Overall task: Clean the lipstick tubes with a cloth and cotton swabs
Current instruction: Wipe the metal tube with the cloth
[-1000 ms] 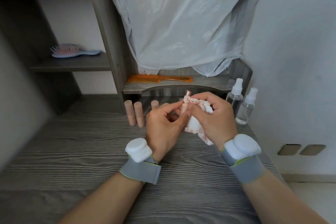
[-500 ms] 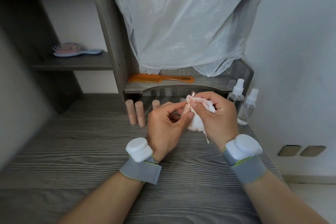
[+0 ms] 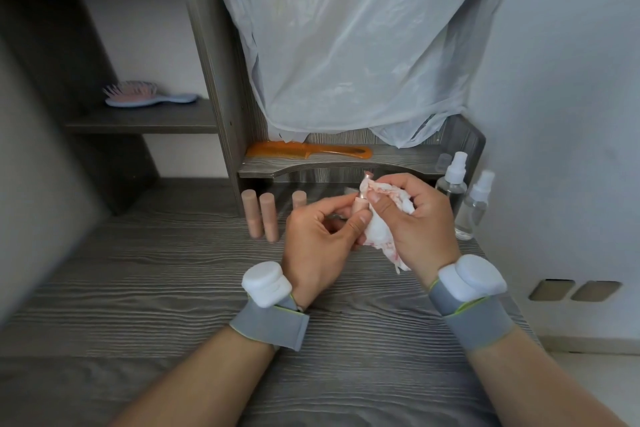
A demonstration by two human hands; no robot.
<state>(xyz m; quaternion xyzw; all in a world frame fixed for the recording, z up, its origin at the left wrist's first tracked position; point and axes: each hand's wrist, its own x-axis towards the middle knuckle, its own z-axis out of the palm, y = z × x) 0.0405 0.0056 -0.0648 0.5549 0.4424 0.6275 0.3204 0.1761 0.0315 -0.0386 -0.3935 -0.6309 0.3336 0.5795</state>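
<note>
My left hand point(image 3: 318, 243) pinches a peach-coloured lipstick tube point(image 3: 361, 205) between thumb and fingers, holding it upright above the desk. My right hand point(image 3: 415, 222) grips a white cloth point(image 3: 382, 232) stained with red and presses it around the tube's upper part; only the metal tip shows above the cloth. Three more peach lipstick tubes point(image 3: 268, 217) stand on the desk just left of my hands. No cotton swabs show.
Two clear spray bottles point(image 3: 452, 184) stand at the right by the wall. An orange comb point(image 3: 308, 150) lies on the low shelf under a hanging plastic bag point(image 3: 353, 45). A hairbrush point(image 3: 145, 97) rests on the left shelf. The grey wooden desk point(image 3: 156, 270) stretches leftward.
The cloth has shifted up over the tube's top, and my right hand has turned slightly around it. The left hand keeps the same hold.
</note>
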